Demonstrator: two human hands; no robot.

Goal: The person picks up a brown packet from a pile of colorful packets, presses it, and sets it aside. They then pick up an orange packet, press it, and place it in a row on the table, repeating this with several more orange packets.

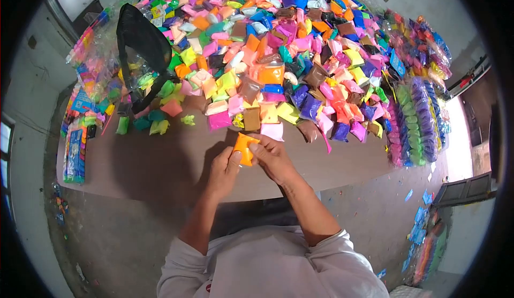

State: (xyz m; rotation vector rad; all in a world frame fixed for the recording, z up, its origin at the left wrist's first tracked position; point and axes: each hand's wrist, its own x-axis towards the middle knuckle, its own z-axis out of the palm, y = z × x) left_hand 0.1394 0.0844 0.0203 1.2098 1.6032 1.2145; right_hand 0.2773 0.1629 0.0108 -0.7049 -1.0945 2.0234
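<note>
An orange packet (245, 149), small, soft and shiny, is held above the front of the table between my two hands. My left hand (225, 165) grips its left side, thumb on the face turned toward me. On the right side, my right hand (270, 157) pinches its upper corner between thumb and fingers. Just beyond my hands lies the near edge of a big heap of small coloured packets (235, 81), among them a brown packet (251, 119) and a pink packet (272, 131). What the packet contains cannot be made out.
A black bag with a strap (140, 49) rests on the heap's left side. Long clear sleeves of coloured packets (415, 121) stand at the table's right end, and another bundle (75, 153) at the left. The brown table (155, 164) ends in front of me. Blue scraps (417, 225) litter the floor.
</note>
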